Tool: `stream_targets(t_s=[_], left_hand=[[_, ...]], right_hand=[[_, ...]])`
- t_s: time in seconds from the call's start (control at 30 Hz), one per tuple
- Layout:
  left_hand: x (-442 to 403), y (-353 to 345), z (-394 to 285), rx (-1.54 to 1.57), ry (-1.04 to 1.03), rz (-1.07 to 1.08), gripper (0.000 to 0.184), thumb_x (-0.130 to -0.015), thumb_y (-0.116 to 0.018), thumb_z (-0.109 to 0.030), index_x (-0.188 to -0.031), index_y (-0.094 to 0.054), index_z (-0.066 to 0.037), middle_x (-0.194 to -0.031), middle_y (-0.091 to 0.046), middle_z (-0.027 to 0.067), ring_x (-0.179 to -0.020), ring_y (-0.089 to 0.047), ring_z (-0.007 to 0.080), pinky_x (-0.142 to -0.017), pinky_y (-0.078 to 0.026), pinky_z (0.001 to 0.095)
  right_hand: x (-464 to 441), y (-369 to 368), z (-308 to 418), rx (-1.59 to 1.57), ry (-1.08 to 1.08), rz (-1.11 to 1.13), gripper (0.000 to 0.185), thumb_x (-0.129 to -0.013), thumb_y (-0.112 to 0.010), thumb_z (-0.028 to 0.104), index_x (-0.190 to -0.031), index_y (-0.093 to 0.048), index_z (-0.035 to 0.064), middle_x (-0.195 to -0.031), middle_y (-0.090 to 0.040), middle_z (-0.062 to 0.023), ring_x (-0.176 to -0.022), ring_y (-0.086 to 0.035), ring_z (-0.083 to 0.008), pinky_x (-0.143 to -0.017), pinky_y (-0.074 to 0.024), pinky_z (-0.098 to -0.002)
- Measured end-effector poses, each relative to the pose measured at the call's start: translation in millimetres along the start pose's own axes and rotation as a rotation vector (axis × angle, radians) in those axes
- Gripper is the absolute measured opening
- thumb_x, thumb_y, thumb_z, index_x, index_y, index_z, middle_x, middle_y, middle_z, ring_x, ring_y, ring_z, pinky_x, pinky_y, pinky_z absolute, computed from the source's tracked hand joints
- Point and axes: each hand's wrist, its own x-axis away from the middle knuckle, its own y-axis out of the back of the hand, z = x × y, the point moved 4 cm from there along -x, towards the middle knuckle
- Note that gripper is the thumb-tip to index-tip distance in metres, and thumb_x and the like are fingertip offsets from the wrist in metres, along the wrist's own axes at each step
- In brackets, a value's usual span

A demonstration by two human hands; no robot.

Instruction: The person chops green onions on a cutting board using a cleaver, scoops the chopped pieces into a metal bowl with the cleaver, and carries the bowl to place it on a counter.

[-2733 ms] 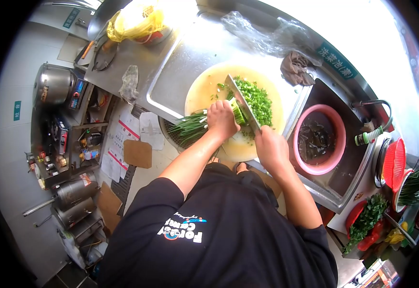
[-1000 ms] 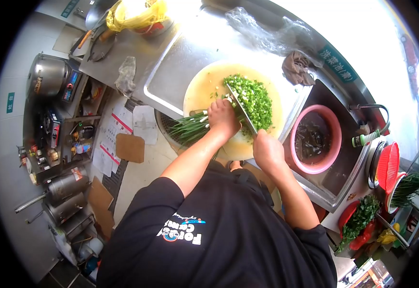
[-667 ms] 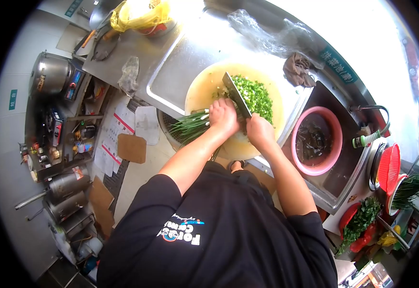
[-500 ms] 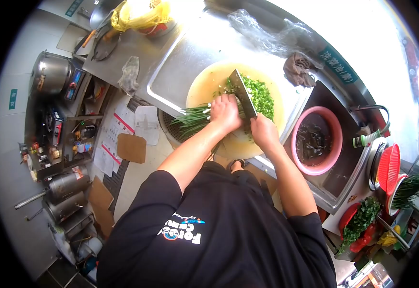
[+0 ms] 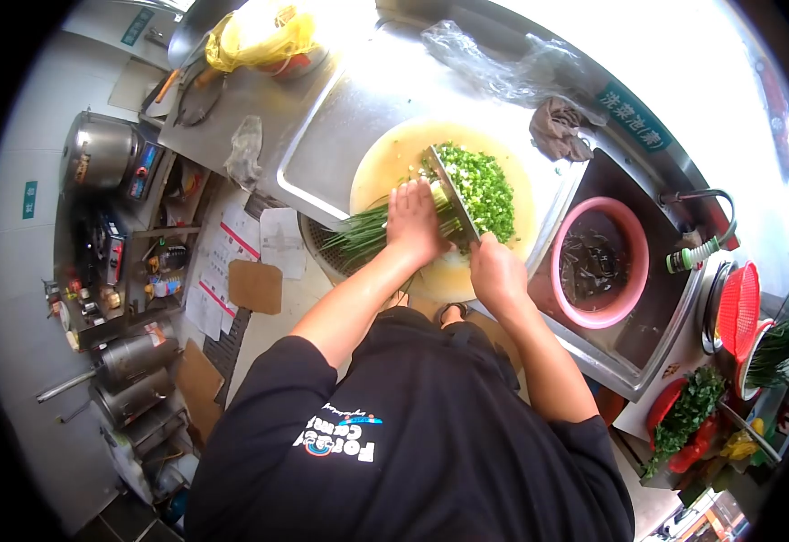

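My left hand (image 5: 415, 219) lies across a bunch of scallions (image 5: 358, 233), holding it down with the fingers stretched over the stalks and the thumb near the blade. In my right hand (image 5: 500, 271) is the handle of a cleaver (image 5: 451, 192), closed in the fingers. The blade stands on edge just right of my left hand, between the whole stalks and a heap of chopped scallions (image 5: 487, 191). Beneath them is a round, yellowish cutting board (image 5: 378, 154). Long green tops hang past the board's left edge.
On the right, a pink basin (image 5: 559, 271) with dark contents in liquid sits in a sink (image 5: 652, 339). A brown cloth (image 5: 557, 126) and clear plastic (image 5: 485, 56) lie behind the board. Red baskets (image 5: 739, 307) and leafy greens (image 5: 686, 417) stand far right; a perforated basket (image 5: 316, 242) is below the tops.
My left hand has slid slightly left, and its fingers are straighter. The cleaver has shifted slightly left and down at its tip. The whole view has shifted a little.
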Motion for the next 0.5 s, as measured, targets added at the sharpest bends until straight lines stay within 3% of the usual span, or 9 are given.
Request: stream_targets(t_s=[0.03,0.1,0.2,0.33,0.5], left_hand=[[-2,1,-2,-0.001,-0.003,0.001,0.104,-0.066,-0.082,-0.050,-0.138,-0.032,0.007,-0.127,-0.049,0.0204,-0.124,-0.044,0.0338,-0.112,-0.030,0.0416],[-4,-6,0,0.010,0.142,0.263,0.099,-0.067,-0.079,-0.044,-0.139,-0.032,0.007,-0.130,-0.047,0.0183,-0.127,-0.041,0.0322,-0.114,-0.025,0.0409],[-9,-5,0,0.042,0.171,0.392,0.093,-0.067,-0.078,-0.035,-0.137,-0.034,0.006,-0.128,-0.048,0.0173,-0.126,-0.042,0.0311,-0.113,-0.028,0.0392],[-10,-9,1,0.085,0.174,0.377,0.084,-0.065,-0.077,-0.032,-0.130,-0.039,0.006,-0.125,-0.049,0.0172,-0.122,-0.044,0.0309,-0.110,-0.030,0.0385],[-11,-16,5,0.220,0.114,0.215,0.069,-0.062,-0.079,-0.030,-0.114,-0.049,0.004,-0.116,-0.052,0.0201,-0.111,-0.049,0.0344,-0.103,-0.037,0.0422]], right_hand=[[-1,1,0,-0.002,-0.003,-0.001,0.023,-0.096,-0.054,0.020,-0.089,-0.055,-0.0019,-0.077,-0.065,-0.0270,-0.076,-0.063,-0.0468,-0.069,-0.0485,-0.0551],[0,-1,2,0.054,0.008,0.037,0.021,-0.096,-0.052,0.019,-0.089,-0.054,-0.0007,-0.079,-0.067,-0.0243,-0.075,-0.066,-0.0439,-0.070,-0.0514,-0.0532],[7,8,2,0.095,-0.026,0.110,0.016,-0.094,-0.052,0.014,-0.090,-0.055,-0.0015,-0.080,-0.068,-0.0251,-0.078,-0.066,-0.0442,-0.072,-0.0519,-0.0527],[9,14,2,0.132,-0.086,0.207,0.011,-0.090,-0.051,0.008,-0.091,-0.055,-0.0025,-0.082,-0.068,-0.0263,-0.080,-0.066,-0.0447,-0.074,-0.0522,-0.0527],[-33,-17,3,0.065,0.029,0.111,0.010,-0.086,-0.051,0.004,-0.091,-0.057,-0.0033,-0.085,-0.068,-0.0269,-0.081,-0.067,-0.0440,-0.075,-0.0524,-0.0528]])
